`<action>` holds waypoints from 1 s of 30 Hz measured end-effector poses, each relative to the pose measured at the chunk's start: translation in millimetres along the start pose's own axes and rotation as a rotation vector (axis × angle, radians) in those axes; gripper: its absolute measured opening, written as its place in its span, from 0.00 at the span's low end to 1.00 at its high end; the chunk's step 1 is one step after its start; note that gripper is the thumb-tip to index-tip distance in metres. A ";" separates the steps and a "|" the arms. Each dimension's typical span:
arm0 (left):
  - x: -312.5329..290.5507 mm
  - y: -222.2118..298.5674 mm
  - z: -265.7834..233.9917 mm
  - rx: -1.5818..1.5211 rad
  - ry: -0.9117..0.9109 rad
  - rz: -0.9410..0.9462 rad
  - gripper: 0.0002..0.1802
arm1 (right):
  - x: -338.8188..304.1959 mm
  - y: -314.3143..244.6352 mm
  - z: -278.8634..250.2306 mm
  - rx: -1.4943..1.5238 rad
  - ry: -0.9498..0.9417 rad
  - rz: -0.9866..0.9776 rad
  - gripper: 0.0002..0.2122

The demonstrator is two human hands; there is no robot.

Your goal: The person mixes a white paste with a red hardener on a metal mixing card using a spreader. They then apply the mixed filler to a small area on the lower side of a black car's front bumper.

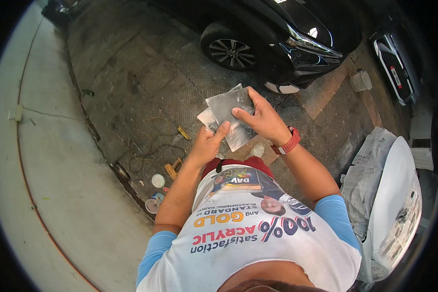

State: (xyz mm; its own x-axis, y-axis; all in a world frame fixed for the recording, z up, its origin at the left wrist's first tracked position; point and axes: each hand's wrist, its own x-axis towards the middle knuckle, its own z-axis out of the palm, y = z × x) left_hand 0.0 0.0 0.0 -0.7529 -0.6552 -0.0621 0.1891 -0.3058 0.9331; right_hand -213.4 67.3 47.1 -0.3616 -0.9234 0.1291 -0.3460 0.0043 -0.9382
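Several dark grey, dusty sheets that look like sandpaper (224, 103) lie fanned and overlapping between my hands, above the floor. My right hand (262, 117), with a red watch (288, 141) on its wrist, grips the top sheet from the right, thumb on its face and fingers behind. My left hand (207, 145) pinches the stack at its lower left, thumb pointing up along the edge. A paler, whitish-smudged sheet (238, 137) sticks out below the top one. The fingers behind the sheets are mostly hidden.
Ahead stands a black car (272, 44) with its front wheel (231, 52). A white bucket (360, 81) is farther right; a white bumper (392, 194) lies at my right. At left are a pale wall (48, 160), tubs (154, 203), a yellow-handled tool (183, 132) and looped hose (136, 151).
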 end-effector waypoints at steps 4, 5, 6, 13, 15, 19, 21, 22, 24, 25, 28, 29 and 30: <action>1.2 12.0 8.9 0.087 0.094 0.089 0.22 | 11.7 9.2 -2.8 0.335 0.329 0.101 0.17; 0.2 13.8 17.3 0.083 0.162 0.123 0.20 | 9.4 12.2 -4.7 0.473 0.404 0.159 0.16; -0.7 24.1 9.1 0.217 0.200 0.128 0.19 | 10.1 9.3 15.0 0.418 0.376 0.131 0.16; 3.3 22.6 10.5 0.352 0.006 -0.057 0.22 | -11.1 -23.6 11.0 0.130 0.053 0.035 0.16; 0.1 28.8 1.5 0.357 -0.112 -0.144 0.24 | -14.8 -33.1 2.8 0.027 -0.066 -0.048 0.16; -0.2 21.2 -4.1 0.238 -0.163 -0.172 0.30 | -7.8 -46.4 -7.3 -0.194 -0.277 0.009 0.17; 2.6 11.1 -1.8 0.081 0.011 -0.209 0.34 | -4.2 -13.4 -1.2 -0.045 -0.001 -0.031 0.18; 2.5 7.8 -3.7 -0.084 0.007 -0.177 0.41 | -3.3 -2.7 -0.3 0.083 0.037 0.031 0.19; 1.8 6.2 -3.0 -0.492 -0.062 -0.147 0.44 | -11.1 12.6 8.0 0.304 0.004 0.158 0.21; -0.5 7.6 -5.5 -0.691 -0.090 -0.129 0.45 | -20.8 19.2 15.6 0.251 -0.070 0.104 0.21; -0.4 -4.3 -17.7 -0.346 -0.025 -0.157 0.44 | -42.8 23.9 26.6 -0.001 -0.328 -0.024 0.20; 2.7 -2.8 -17.1 -0.151 0.014 -0.128 0.44 | -46.4 25.9 26.4 0.317 -0.279 0.115 0.19; 6.9 -4.4 -24.8 -0.224 0.084 -0.113 0.40 | -49.2 27.4 28.6 0.640 -0.227 0.253 0.18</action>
State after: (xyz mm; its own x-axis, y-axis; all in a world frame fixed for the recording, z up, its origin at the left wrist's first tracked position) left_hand 9.6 -20.3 -13.4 -0.7243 -0.6601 -0.1992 0.2484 -0.5194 0.8176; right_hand -180.3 101.8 5.9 -0.1505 -0.9812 -0.1212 0.3243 0.0668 -0.9436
